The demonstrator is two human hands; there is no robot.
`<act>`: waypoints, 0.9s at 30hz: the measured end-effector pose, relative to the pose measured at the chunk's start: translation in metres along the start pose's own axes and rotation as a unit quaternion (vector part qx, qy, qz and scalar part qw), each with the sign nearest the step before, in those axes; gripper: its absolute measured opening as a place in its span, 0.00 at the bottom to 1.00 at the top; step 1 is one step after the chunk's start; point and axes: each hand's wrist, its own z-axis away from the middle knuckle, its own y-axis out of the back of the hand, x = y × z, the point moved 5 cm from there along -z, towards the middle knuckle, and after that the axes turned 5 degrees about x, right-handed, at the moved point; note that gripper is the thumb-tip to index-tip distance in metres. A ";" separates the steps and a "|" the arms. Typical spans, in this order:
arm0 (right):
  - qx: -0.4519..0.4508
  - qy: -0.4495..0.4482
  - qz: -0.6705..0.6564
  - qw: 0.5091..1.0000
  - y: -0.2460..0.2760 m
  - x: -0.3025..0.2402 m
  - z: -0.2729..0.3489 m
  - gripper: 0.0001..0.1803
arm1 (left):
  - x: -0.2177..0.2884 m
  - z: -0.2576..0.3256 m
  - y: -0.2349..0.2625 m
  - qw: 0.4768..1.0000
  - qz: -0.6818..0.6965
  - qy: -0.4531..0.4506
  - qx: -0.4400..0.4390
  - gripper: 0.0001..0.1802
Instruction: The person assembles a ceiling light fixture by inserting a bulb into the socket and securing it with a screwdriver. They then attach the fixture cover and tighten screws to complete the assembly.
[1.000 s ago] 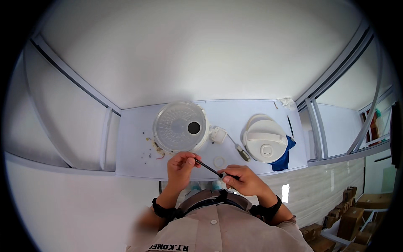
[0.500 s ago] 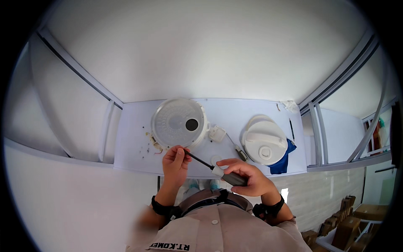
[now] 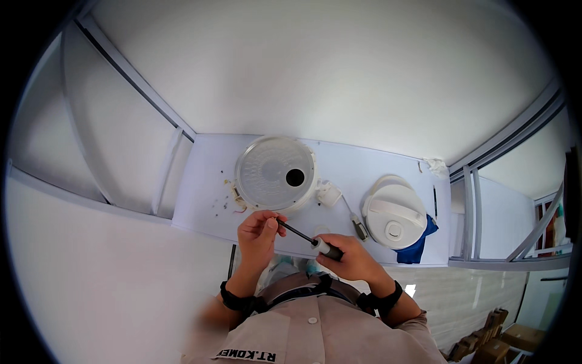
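Note:
My right hand (image 3: pixel 351 258) is wrapped round the grey and dark handle of a screwdriver (image 3: pixel 296 230), held over the near edge of the table. Its black shaft slants up to the left. At its tip, the thumb and fingertips of my left hand (image 3: pixel 257 239) are pinched together; whether a small piece sits between them is too tiny to make out. Just beyond my hands lies a round white appliance body (image 3: pixel 267 164) with a translucent ribbed face and a dark round spot. To the right stands a white rounded appliance part with a handle (image 3: pixel 394 221), like a rice cooker's lid.
Small dark bits, perhaps screws (image 3: pixel 219 205), and a part with wires (image 3: pixel 236 194) lie left of the body. A white block (image 3: pixel 329 194) connects by cord to a grey plug (image 3: pixel 361 229). At right are a blue cloth (image 3: pixel 415 250), a thin black stick (image 3: pixel 434 203) and crumpled tissue (image 3: pixel 436 167).
My head view has tilted and shifted, so the table things appear further right. My right hand has turned and closed more round the screwdriver handle. The left fingers remain at its tip.

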 end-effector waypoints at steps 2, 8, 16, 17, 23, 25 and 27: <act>0.002 0.009 -0.013 1.000 -0.005 0.003 -0.005 0.23 | 0.006 -0.003 0.000 1.000 -0.018 -0.019 -0.006 0.11; 0.004 0.014 -0.022 1.000 -0.015 0.008 -0.016 0.23 | 0.010 -0.011 0.009 0.999 -0.015 -0.035 -0.001 0.15; 0.108 0.003 -0.052 0.993 -0.020 0.011 -0.031 0.19 | 0.033 -0.031 0.018 0.988 -0.113 -0.097 -0.035 0.20; 0.130 0.002 -0.052 0.990 -0.021 0.015 -0.034 0.18 | 0.036 -0.035 0.022 0.987 -0.124 -0.096 -0.029 0.20; 0.288 0.027 0.026 0.957 -0.017 0.027 -0.048 0.12 | 0.067 -0.059 0.044 0.812 -0.500 -0.301 0.030 0.16; 0.319 0.000 0.005 0.948 -0.017 0.032 -0.054 0.11 | 0.060 -0.075 0.061 0.839 -0.476 -0.256 0.061 0.15; 0.334 -0.027 0.006 0.942 -0.016 0.033 -0.062 0.13 | 0.049 -0.090 0.077 0.874 -0.435 -0.198 0.084 0.15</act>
